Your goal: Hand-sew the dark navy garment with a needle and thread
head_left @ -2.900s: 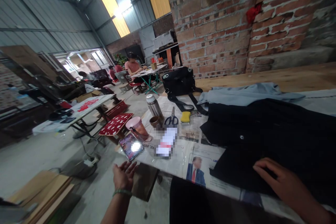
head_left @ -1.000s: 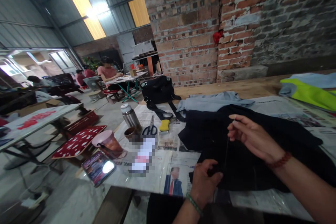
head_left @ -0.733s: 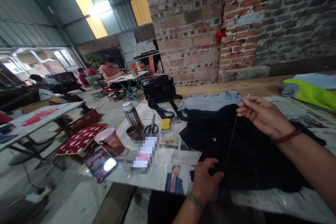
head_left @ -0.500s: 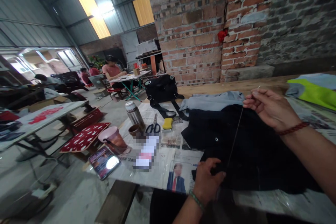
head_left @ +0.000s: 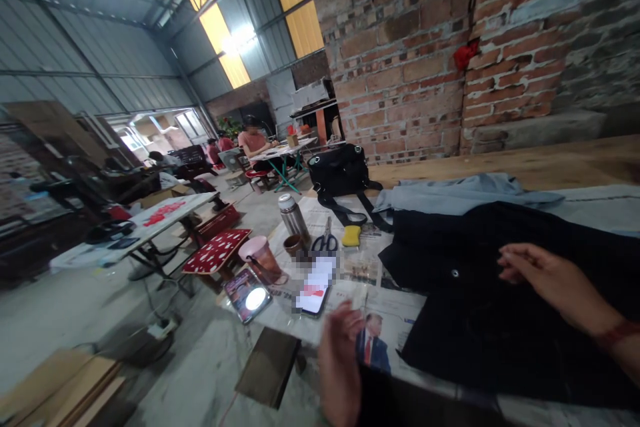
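Note:
A black cloth garment (head_left: 480,320) with a small metal eyelet lies spread over the newspaper-covered table. Above it is my right hand (head_left: 545,277), thumb and fingers pinched together; whatever they hold is too small to make out. My left hand (head_left: 343,353) is raised off the garment at the table's front edge, near a phone (head_left: 316,290) with a lit screen. Its fingers are blurred and loosely bent, and nothing shows in them. Scissors (head_left: 326,241) with dark handles and a yellow sponge-like block (head_left: 351,235) lie beyond the phone.
A steel flask (head_left: 293,219), a brown cup (head_left: 294,245), a pink cup (head_left: 263,260) and a second lit device (head_left: 247,295) stand on the left side. Behind are a black bag (head_left: 340,172) and grey cloth (head_left: 450,195). A person (head_left: 254,143) sits at a distant table.
My left hand has left the garment and moved left. My right hand has come down over the cloth. The thread stretched between them no longer shows, and the view has swung left.

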The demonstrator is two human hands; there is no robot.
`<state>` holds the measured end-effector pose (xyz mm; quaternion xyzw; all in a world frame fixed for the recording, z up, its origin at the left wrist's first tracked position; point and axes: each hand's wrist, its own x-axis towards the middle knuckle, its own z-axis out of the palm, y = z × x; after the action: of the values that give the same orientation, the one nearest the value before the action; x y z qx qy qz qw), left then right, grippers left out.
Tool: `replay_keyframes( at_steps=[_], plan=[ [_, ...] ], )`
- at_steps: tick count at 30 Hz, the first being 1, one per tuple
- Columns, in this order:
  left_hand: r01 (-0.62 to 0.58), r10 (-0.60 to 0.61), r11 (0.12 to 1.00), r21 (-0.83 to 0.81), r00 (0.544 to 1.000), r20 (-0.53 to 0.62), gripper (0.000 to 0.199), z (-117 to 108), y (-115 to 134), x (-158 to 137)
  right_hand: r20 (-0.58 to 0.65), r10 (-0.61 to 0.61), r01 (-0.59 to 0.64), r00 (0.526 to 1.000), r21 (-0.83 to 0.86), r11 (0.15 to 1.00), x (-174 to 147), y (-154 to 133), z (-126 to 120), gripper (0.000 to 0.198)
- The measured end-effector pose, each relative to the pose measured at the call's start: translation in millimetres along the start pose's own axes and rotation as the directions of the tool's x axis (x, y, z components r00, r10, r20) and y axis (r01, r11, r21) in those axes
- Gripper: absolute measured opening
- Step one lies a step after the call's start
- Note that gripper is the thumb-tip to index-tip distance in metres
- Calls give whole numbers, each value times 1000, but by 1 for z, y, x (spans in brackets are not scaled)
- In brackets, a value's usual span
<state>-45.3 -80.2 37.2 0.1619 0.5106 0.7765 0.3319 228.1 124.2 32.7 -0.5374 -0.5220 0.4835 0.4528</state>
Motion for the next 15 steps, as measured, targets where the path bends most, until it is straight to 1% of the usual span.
replay_keyframes(
  at_steps=[1,2,4,5,7,8,10,12,15],
  plan=[
    [1,-12,991,-131,996,-84,27,-22,10,10,14,12,-11,1000,-65,998,-2,9,0,25],
    [10,-52,975,-220,981,-184,26,-45,20,21,28,17,-13,999,-110,994,-3,17,0,26],
    [62,-176,947,-315,922,-346,33,-90,37,41,43,19,-13,999,-134,991,-6,26,0,28],
    [53,-188,946,-321,895,-405,36,-110,46,50,43,20,-14,999,-136,991,-6,29,1,28],
    [9,-135,974,-228,829,-542,37,-140,61,65,31,21,-16,999,-154,988,-7,32,3,29],
    [-12,-77,989,-148,810,-581,33,-149,67,71,21,20,-17,1000,-169,985,-7,34,4,29],
    [-55,1,996,-68,785,-619,25,-157,79,81,17,15,-11,1000,-201,980,-7,38,5,27],
    [-60,29,998,-30,790,-613,16,-155,88,89,20,12,-8,1000,-219,976,-6,43,5,27],
    [-53,55,998,20,812,-581,5,-148,93,98,3,-2,3,1000,-256,967,-5,46,2,34]
  ],
)
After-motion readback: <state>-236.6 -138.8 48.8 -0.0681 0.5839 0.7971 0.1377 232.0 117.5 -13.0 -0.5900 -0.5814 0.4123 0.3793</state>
